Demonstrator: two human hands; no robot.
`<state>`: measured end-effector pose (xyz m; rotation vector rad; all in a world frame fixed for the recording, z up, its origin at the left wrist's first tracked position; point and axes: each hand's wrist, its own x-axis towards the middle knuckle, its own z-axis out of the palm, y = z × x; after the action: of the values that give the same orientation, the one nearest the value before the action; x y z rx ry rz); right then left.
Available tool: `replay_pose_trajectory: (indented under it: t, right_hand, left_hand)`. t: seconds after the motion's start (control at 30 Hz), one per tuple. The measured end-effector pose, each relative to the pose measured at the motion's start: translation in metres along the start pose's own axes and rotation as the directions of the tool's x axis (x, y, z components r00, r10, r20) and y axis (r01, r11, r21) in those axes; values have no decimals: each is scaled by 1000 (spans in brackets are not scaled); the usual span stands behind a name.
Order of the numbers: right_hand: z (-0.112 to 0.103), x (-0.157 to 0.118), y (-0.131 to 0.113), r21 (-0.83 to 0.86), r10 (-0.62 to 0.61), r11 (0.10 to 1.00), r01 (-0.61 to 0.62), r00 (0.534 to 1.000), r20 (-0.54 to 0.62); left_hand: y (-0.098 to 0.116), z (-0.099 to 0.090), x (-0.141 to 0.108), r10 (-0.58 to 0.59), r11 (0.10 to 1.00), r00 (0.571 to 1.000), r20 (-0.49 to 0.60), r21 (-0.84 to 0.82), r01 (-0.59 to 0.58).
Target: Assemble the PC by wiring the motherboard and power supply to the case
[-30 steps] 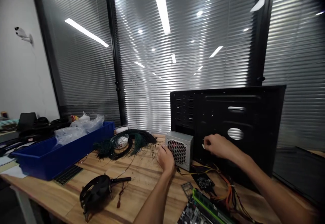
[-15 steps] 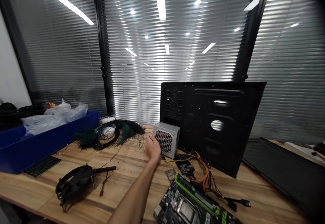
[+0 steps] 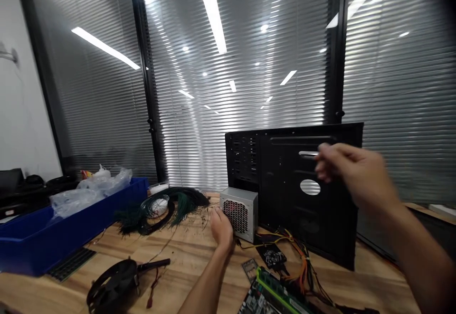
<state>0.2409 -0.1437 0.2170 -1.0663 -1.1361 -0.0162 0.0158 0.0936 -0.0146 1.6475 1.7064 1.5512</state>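
Observation:
A grey computer power supply (image 3: 250,215) with a honeycomb grille stands on the wooden table against the black metal computer case (image 3: 278,185). My left hand (image 3: 221,228) is at the left side of the power supply, its fingers bent and pressed to it; the fingertips are partly hidden. In front of the case's right part, my right hand (image 3: 356,174) is raised in the air, thumb and fingers pinched together. Motion blurs it, and anything small between the fingers cannot be made out. Coloured power cables (image 3: 302,261) run from the power supply toward the motherboard (image 3: 263,295) in front.
A black cooling fan (image 3: 116,288) lies at the front left. Behind it are a bundle of dark green wires (image 3: 185,202) and a blue bin (image 3: 81,223) with plastic bags (image 3: 92,188). A dark flat panel (image 3: 377,238) lies right of the case. Blinds (image 3: 231,105) hang behind.
My right hand has come into view from the right, raised before the case. My left hand stays at the power supply. The view has tilted up, so the table sits lower in the picture.

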Motion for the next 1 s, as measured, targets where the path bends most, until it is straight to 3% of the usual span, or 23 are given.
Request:
replay_pose_trajectory:
  t: [0.03,0.1,0.17,0.2,0.27,0.4,0.63,0.8,0.87,0.93,0.97,1.0]
  right_hand:
    - [7,-4,3,-98,15,995,2,984,176]
    - [17,-9,15,-286,72,955,73,882,466]
    - [24,-12,32,-418,146,893,165,774,616]
    - [27,-13,39,-463,175,863,205,738,652]
    - [31,-13,52,-526,208,809,263,709,674]
    - [30,-9,65,-576,218,766,284,729,649]
    - [-1,5,71,-579,169,787,213,828,535]
    - [-18,13,68,-668,102,718,196,920,379]
    - [-20,14,64,-736,22,658,161,972,233]
    - [-22,15,59,-768,-147,637,67,989,-35]
    - [-22,15,58,-759,-252,650,21,949,-189]
    - [-23,16,58,-742,-354,671,-7,876,-328]
  left_hand:
    - [4,-2,0,16,1000,1000,-15,-13,-16]
    - [14,-6,-3,70,997,997,-45,-41,-72]
    - [28,-9,-11,149,987,987,-65,-51,-152]
    - [34,-9,-17,195,979,979,-63,-51,-198]
    - [45,-7,-30,285,958,957,-45,-31,-287]
    - [52,1,-47,339,938,941,11,79,-339]
    - [50,-3,-37,253,967,967,18,-46,-252]
    - [43,-14,-20,266,949,962,-62,-160,-273]
    - [38,-19,-10,238,941,963,-130,-216,-261]
    - [34,-25,2,198,929,960,-198,-274,-248]
    - [32,-28,8,179,921,957,-227,-303,-244]
    - [30,-31,13,161,912,954,-252,-330,-241]
